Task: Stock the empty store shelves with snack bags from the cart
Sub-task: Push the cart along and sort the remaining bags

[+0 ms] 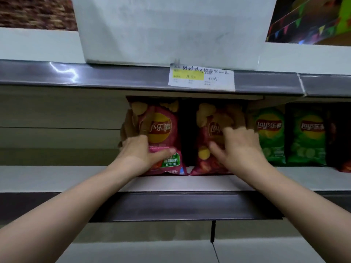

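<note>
Below the price label (201, 77), the left hand (140, 150) gripped one pink bag (161, 126) by its edge; the right hand (237, 149), fingers spread, pressed a second pink bag (207, 114), presumably to stand both upright.

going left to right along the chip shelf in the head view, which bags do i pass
left pink bag, gripped by the left hand → right pink bag, touched by the right hand → first green bag → second green bag
</note>
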The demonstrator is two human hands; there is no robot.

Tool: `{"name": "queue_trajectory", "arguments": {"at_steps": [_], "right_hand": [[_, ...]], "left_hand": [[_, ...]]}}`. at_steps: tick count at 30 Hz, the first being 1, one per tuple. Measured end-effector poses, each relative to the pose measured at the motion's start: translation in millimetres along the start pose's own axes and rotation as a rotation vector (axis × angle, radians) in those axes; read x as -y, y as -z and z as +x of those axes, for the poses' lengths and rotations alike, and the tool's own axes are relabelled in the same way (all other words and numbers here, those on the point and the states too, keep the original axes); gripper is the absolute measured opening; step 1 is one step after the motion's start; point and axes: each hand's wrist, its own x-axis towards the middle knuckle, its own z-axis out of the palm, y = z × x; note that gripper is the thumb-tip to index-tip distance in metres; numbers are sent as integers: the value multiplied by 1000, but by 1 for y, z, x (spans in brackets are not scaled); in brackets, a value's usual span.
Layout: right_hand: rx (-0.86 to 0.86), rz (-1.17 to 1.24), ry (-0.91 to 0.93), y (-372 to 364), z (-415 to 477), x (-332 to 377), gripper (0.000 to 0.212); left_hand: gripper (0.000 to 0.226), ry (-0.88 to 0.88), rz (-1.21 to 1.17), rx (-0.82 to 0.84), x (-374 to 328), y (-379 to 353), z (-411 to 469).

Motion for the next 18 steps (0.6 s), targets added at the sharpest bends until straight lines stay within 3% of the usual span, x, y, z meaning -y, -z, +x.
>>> {"name": "queue_trajectory", "arguments": {"at_steps": [3, 6, 9, 13, 16, 18], "right_hand": [[319, 35, -56, -12, 1, -8, 53], [322, 113, 24, -21, 6, -3, 58], [360, 37, 112, -32, 14, 4, 55], [363, 15, 157, -40, 13, 7, 53], [328, 72, 144, -35, 7, -2, 57], [324, 110, 117, -31, 3, -5, 57]], "left_hand": [[74, -24, 13, 107, -3, -4, 5], [77, -51, 60, 128, -11, -7, 11], [79, -92, 76, 123, -20, -13, 17], [103, -141, 2, -28, -12, -23, 22], [98, -116, -6, -22, -8, -24, 20], [82, -69, 37, 45, -12, -20, 14]]}}
